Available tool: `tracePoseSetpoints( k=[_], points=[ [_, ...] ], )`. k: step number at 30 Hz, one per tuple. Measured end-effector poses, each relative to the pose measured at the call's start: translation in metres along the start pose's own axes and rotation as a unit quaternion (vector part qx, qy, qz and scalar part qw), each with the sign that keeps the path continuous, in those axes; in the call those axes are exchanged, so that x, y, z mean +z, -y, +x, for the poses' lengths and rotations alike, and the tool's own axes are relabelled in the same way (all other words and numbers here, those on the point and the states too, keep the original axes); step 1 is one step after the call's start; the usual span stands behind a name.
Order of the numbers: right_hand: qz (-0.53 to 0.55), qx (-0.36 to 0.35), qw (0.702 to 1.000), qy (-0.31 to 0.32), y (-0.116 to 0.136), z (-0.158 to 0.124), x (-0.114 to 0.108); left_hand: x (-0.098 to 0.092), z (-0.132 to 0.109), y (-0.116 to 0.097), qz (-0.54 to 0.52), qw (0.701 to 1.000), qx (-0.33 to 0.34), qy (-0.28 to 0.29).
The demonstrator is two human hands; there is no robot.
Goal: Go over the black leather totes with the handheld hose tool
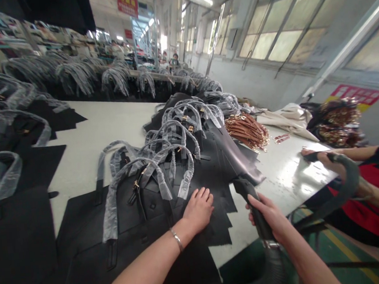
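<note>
My left hand [200,209] lies flat, fingers stretched, on a stack of black leather-like bag panels [93,221]. Arched bag handles [111,210] wrapped in clear plastic rise from the panels just beyond and left of it, with small gold-coloured buckles among them. In my right hand [265,217] is a black nozzle [257,211] on a thick ribbed hose [275,262]; my fingers wrap round its grip. Its flat head points away from me, near the right edge of the panels. What the nozzle gives out or draws in does not show.
More panels with wrapped handles [9,171] cover the left side. Brown straps [246,130] with gold-coloured clips and pale cloth [286,116] lie behind the white table [101,116]'s right part. At right, a co-worker's hand [334,164] holds a similar hose [353,176].
</note>
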State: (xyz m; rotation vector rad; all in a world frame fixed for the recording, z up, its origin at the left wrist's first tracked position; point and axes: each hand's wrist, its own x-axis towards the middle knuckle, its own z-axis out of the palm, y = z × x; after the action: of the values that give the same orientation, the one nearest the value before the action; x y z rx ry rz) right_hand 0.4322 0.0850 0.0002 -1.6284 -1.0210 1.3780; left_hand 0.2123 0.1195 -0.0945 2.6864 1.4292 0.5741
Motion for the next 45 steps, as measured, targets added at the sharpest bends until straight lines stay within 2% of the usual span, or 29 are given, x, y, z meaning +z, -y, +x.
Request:
tracePoseSetpoints(
  k=[4, 9, 15, 20, 22, 29, 33, 39, 42, 45],
  points=[
    [-0.021, 0.022, 0.999, 0.026, 0.015, 0.003, 0.001, -0.002, -0.002, 0.001, -0.012, 1.000, -0.002, -0.007],
    [-0.051, 0.096, 0.991, 0.080, 0.007, 0.009, 0.012, -0.003, -0.002, 0.001, -0.017, 1.000, -0.003, -0.014],
    [-0.050, 0.091, 0.993, 0.060, 0.001, 0.017, 0.020, -0.002, -0.002, 0.001, -0.024, 0.999, -0.011, -0.023],
    [-0.056, 0.130, 0.988, 0.062, 0.004, 0.010, 0.015, -0.002, -0.002, 0.002, -0.031, 0.999, -0.008, -0.019],
    [-0.054, 0.116, 0.990, 0.050, 0.005, 0.014, 0.018, -0.003, -0.002, 0.002, -0.028, 0.999, -0.007, -0.021],
    [-0.039, -0.033, 0.998, -0.033, 0.020, 0.024, 0.030, -0.004, -0.003, 0.002, -0.028, 1.000, -0.007, -0.008],
    [-0.054, -0.022, 0.998, 0.013, 0.030, 0.030, 0.039, -0.004, -0.004, 0.002, -0.029, 0.999, -0.009, -0.010],
    [-0.080, 0.002, 0.995, 0.059, 0.046, 0.069, 0.066, -0.002, -0.005, 0.003, -0.039, 0.999, -0.008, -0.024],
    [-0.079, -0.004, 0.995, 0.064, 0.055, 0.081, 0.068, -0.002, -0.005, 0.003, -0.039, 0.999, -0.007, -0.032],
    [-0.082, 0.009, 0.994, 0.073, 0.056, 0.081, 0.066, -0.002, -0.006, 0.003, -0.039, 0.998, -0.010, -0.040]
  ],
)
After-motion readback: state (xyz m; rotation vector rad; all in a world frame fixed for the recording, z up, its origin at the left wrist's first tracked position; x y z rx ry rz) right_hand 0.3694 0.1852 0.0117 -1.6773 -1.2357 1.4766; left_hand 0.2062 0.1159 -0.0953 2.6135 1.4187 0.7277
